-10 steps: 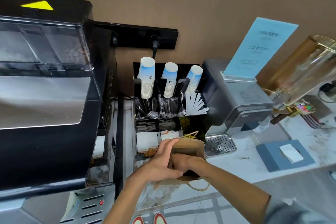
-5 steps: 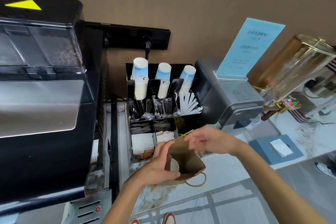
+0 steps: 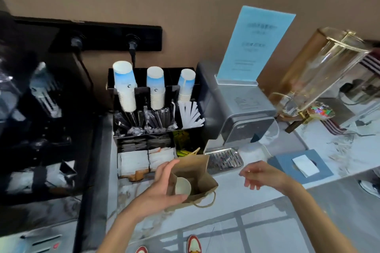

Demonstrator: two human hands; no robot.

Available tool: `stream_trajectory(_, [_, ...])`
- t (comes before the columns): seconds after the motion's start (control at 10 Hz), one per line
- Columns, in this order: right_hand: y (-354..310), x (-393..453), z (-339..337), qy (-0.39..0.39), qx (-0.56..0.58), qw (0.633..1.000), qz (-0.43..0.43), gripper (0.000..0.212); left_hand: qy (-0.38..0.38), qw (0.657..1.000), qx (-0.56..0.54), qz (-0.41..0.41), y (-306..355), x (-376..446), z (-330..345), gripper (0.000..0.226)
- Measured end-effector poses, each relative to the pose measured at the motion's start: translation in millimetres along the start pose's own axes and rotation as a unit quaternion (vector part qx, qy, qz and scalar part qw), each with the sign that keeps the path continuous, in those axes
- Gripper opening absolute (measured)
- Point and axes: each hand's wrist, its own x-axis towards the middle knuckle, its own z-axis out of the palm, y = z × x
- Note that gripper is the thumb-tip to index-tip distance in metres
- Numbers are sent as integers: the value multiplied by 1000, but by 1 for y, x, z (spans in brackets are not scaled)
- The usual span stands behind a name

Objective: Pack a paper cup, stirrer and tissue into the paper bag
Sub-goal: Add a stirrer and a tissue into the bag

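A brown paper bag point(image 3: 202, 170) stands open on the counter near its front edge. A white paper cup point(image 3: 183, 186) lies tilted inside it. My left hand point(image 3: 162, 189) grips the bag's left wall and holds it open. My right hand point(image 3: 260, 174) hovers to the right of the bag, fingers apart, holding nothing. White paper-wrapped stirrers point(image 3: 190, 114) fan out of the right slot of the black organizer point(image 3: 185, 131). A tissue point(image 3: 305, 165) sticks out of a blue-grey flat box point(image 3: 320, 171) at the right.
Three stacks of upside-down paper cups point(image 3: 155, 90) stand in the organizer, with sachets and napkins point(image 3: 133, 160) below. A black coffee machine point(image 3: 41, 121) fills the left. A grey machine point(image 3: 240, 113) with a blue sign, and a glass dispenser point(image 3: 320, 68), stand behind on the right.
My right hand came out of the bag, rose above its rim, then swung right toward the tissue box. The cup now shows inside the bag. My left hand kept its hold.
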Motion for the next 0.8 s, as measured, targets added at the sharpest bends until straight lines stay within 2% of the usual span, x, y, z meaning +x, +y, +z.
stream_trajectory(0.1, [51, 12, -41, 52, -9, 996, 67, 15, 7, 1000, -11, -12, 9, 8, 20, 89])
stream_trajectory(0.2, [101, 31, -99, 155, -28, 981, 115, 12, 37, 999, -23, -22, 14, 15, 32, 88])
stream_trajectory(0.3, [146, 54, -161, 234, -108, 958, 128, 17, 52, 998, -36, -26, 20, 19, 42, 86])
stream_trajectory(0.4, [185, 80, -207, 216, -173, 947, 165, 22, 76, 995, -58, -38, 27, 23, 55, 83])
stream_trajectory(0.5, [244, 118, -242, 214, -191, 936, 204, 55, 110, 991, -71, -42, 33, 25, 63, 82])
stream_trajectory(0.6, [267, 135, -250, 195, -145, 942, 230, 71, 136, 986, -85, -51, 37, 23, 69, 81])
stream_trajectory(0.8, [246, 111, -232, 219, -63, 952, 205, 58, 158, 980, -104, -58, 41, 25, 74, 80])
